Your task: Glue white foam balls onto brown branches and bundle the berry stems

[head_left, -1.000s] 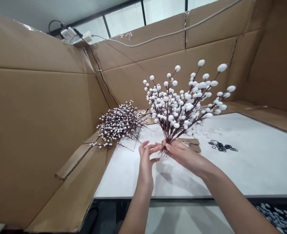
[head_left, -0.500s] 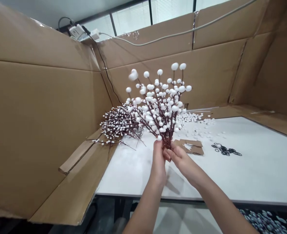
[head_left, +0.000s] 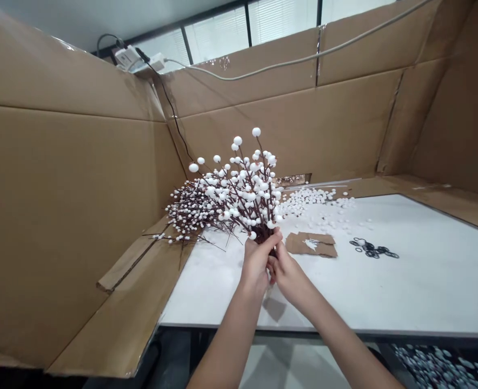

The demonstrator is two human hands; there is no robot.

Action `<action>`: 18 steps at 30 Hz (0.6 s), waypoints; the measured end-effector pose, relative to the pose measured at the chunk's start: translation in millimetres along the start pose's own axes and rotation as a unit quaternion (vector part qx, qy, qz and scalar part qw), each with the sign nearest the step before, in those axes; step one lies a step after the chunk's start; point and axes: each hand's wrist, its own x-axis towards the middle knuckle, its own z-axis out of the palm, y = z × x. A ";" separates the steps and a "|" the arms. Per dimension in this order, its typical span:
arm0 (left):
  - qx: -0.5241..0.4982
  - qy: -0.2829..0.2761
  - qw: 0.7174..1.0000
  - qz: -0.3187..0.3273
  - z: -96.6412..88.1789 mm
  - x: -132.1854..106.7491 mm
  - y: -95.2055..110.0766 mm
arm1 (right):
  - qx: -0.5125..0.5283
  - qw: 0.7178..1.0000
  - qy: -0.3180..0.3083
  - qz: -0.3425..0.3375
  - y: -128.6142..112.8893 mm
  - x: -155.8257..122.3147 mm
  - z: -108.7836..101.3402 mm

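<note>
Both my hands are close together over the white table (head_left: 389,286). My left hand (head_left: 257,265) and my right hand (head_left: 290,276) wrap the dark red stems at the base of a bunch of white foam berry sprays (head_left: 239,189). The bunch leans to the left, and its top overlaps a second, smaller-berried bunch (head_left: 188,209) lying at the table's left edge. The lowest stem ends are hidden inside my fingers.
Loose white foam balls (head_left: 312,208) lie at the table's back. Nearby are a torn cardboard piece (head_left: 310,244) and black rubber rings (head_left: 371,249). Cardboard walls (head_left: 60,216) stand left and behind. Pale discs (head_left: 437,367) lie below the table's front edge.
The bunch has tilted from leaning right to leaning left and sunk lower. My left hand, open beside the stems a second ago, has closed around them with my right hand.
</note>
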 end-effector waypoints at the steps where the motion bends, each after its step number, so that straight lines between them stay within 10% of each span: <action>1: -0.004 0.004 1.000 -0.002 1.0 0.4 -1.5 | -0.020 1.000 0.014 -0.001 1.8 0.0 0.0; 18: -0.014 0.021 1.000 0.007 6.3 -1.0 -14.4 | -0.222 0.974 0.018 0.047 -11.7 -9.2 -6.8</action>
